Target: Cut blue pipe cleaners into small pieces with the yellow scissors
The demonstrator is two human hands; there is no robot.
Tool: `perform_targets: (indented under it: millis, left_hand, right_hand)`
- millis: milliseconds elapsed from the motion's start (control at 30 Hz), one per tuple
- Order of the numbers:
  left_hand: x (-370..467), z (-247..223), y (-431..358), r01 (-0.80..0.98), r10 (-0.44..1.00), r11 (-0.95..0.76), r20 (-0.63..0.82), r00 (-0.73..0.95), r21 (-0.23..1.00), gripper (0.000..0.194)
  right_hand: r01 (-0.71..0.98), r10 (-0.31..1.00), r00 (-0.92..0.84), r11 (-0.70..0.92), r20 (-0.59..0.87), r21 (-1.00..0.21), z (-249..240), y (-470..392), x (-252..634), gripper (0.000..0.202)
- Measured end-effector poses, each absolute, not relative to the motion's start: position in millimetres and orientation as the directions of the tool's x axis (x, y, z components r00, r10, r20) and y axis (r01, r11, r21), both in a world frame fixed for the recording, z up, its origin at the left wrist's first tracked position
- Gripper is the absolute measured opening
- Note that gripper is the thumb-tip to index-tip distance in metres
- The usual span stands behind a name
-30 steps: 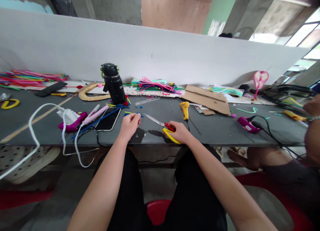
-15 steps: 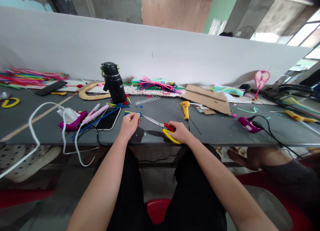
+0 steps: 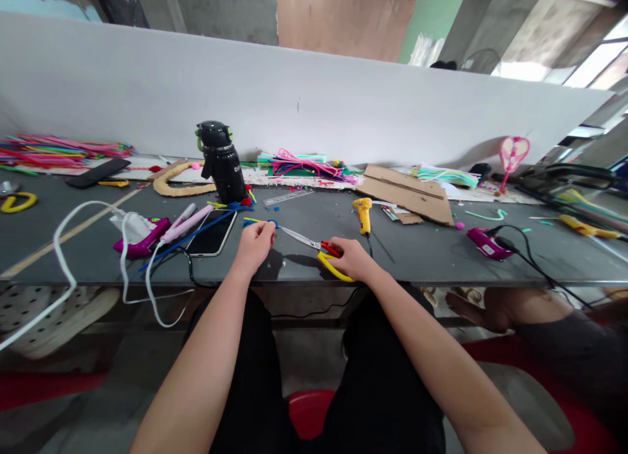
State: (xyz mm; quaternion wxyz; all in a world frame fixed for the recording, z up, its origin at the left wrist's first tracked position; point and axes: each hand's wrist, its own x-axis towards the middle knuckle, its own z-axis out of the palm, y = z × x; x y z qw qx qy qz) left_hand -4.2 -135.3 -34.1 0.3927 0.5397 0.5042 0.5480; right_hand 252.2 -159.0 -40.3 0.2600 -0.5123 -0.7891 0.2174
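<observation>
My right hand (image 3: 349, 258) is closed around the red and yellow handles of a pair of scissors (image 3: 304, 239). The blades point left, and their tips reach a small blue fuzzy pipe cleaner piece (image 3: 248, 223) with a yellow strand. My left hand (image 3: 256, 243) pinches that piece just above the tabletop; part of it is hidden by the fingers. Whether the blades are cutting into it I cannot tell.
A yellow glue gun (image 3: 363, 213) stands right of the scissors. Left of my hands lie a phone (image 3: 216, 234), a pink tool (image 3: 187, 224) and a purple power block (image 3: 147, 241) with white cables. A black bottle (image 3: 226, 169), a clear ruler (image 3: 288, 197) and cardboard (image 3: 407, 193) are farther back.
</observation>
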Motion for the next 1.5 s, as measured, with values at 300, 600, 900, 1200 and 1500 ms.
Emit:
perform_targets:
  millis: [300,600,900,1200,1500]
  left_hand:
    - [-3.9,-33.8,-136.3,0.114,0.972,-0.186,0.200,-0.126,0.976,0.034]
    - [-3.5,-32.2,-136.5,0.101,0.971,-0.186,0.198,-0.131,0.977,0.033]
    - [-1.6,-30.6,-137.6,0.074,0.973,-0.192,0.200,-0.113,0.979,0.032]
    - [-0.4,-29.8,-138.0,0.066,0.978,-0.186,0.191,-0.088,0.980,0.031]
    - [-1.5,-31.6,-136.5,0.069,0.979,-0.180,0.186,-0.087,0.981,0.030]
  right_hand:
    - [0.703,0.922,-0.339,0.382,0.189,-0.600,-38.7,-159.2,252.4,0.029]
    - [0.681,0.917,-0.319,0.398,0.240,-0.614,-40.8,-164.0,250.2,0.034]
    - [0.692,0.919,-0.327,0.391,0.220,-0.607,-39.4,-161.5,250.4,0.032]
    - [0.689,0.917,-0.341,0.393,0.206,-0.609,-41.7,-159.4,252.4,0.027]
    - [0.688,0.916,-0.350,0.393,0.195,-0.611,-39.9,-158.5,251.7,0.029]
